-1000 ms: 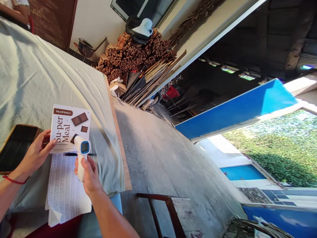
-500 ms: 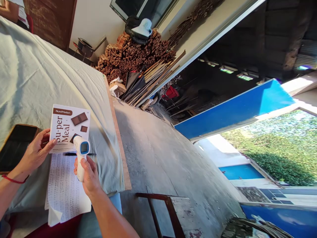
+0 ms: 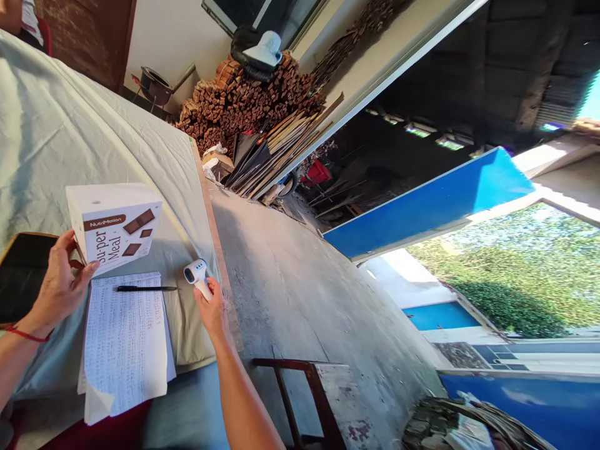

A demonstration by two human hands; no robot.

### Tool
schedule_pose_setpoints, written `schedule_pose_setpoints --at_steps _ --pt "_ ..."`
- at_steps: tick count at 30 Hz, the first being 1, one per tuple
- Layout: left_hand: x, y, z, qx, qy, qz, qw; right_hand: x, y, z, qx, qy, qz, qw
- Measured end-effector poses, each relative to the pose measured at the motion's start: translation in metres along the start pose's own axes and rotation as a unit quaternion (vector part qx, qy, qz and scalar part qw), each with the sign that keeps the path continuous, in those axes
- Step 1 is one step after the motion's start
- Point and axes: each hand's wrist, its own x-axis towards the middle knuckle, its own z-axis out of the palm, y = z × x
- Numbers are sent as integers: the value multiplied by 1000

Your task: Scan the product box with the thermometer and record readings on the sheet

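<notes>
My left hand (image 3: 60,281) grips the lower left corner of a white box (image 3: 119,195) printed "NutriMotion Su-per Meal", thumb on the front. The box stands tilted, showing its plain top side. In my right hand (image 3: 213,309) is a white and blue infrared thermometer (image 3: 195,275), held by its handle near the table's right edge. Between the hands lie handwritten paper sheets (image 3: 124,350), their lower corner curled up. A black pen (image 3: 145,289) rests across the top of the sheets. Beside my left hand lies a dark phone (image 3: 23,275) with a yellowish edge.
A pale cloth (image 3: 94,137) covers the table. Beyond it stand stacked firewood (image 3: 253,100) with a light hat (image 3: 266,49) on top and a metal pot (image 3: 154,86). A wooden stool (image 3: 309,381) is on the concrete floor at right. Part of a seated person (image 3: 28,19) shows at top left.
My right hand has moved the thermometer right, away from the box, to the table edge. My left hand has tilted the box, so its top side now shows. The pen and sheets are uncovered.
</notes>
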Motion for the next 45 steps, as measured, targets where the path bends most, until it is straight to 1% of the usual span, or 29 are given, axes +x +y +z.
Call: schedule_pose_setpoints --at_steps 2,4,6,8,10,12,14,15,16,18,20,21,22,24,25,27,29,33,36,40,42,45 --pt "1 2 -2 48 6 12 999 -1 9 -1 -80 11 -40 996" --pt "1 5 -4 83 13 17 996 -6 6 3 -118 14 -86 989" --pt "-2 10 -5 110 35 18 993 -14 -5 14 -121 -19 -134 983" --pt "-5 14 -5 135 63 38 988 -19 -18 26 -118 -84 -172 974" --pt "-10 19 -4 145 80 84 983 -19 -28 36 -132 -137 -191 963" --pt "-14 27 -3 138 75 154 976 -16 -34 38 -143 -184 -206 950" --pt "-19 37 0 123 45 223 966 -12 -35 30 -138 -220 -221 940" --pt "-22 42 2 116 22 251 961 -11 -33 24 -129 -228 -224 939" --pt "-25 46 4 111 -8 273 956 -11 -31 18 -115 -226 -218 943" --pt "-33 52 9 102 -91 292 947 -18 -27 5 -63 -190 -178 963" --pt "-44 54 16 96 -193 290 932 -32 -26 -2 22 -143 -105 984" --pt "-49 54 19 97 -240 287 922 -41 -27 -4 73 -128 -61 987" --pt "-54 53 23 103 -276 285 912 -51 -29 -4 124 -124 -15 984" --pt "-63 51 28 131 -315 286 895 -67 -35 0 206 -135 64 967" --pt "-66 51 31 149 -322 288 889 -73 -39 2 228 -141 89 959" --pt "-70 52 34 185 -325 291 881 -80 -45 6 241 -144 104 954" --pt "-73 56 37 214 -320 291 876 -81 -50 9 230 -149 87 958" --pt "-76 63 41 243 -305 279 877 -77 -53 9 223 -168 41 959" --pt "-77 64 42 243 -305 276 878 -76 -55 8 218 -181 29 959" --pt "-77 62 43 227 -296 266 889 -75 -55 8 218 -189 14 957" --pt "-77 61 43 226 -292 266 891 -76 -52 9 214 -194 -6 957" --pt "-76 62 42 232 -294 278 884 -77 -45 12 181 -200 -54 962"
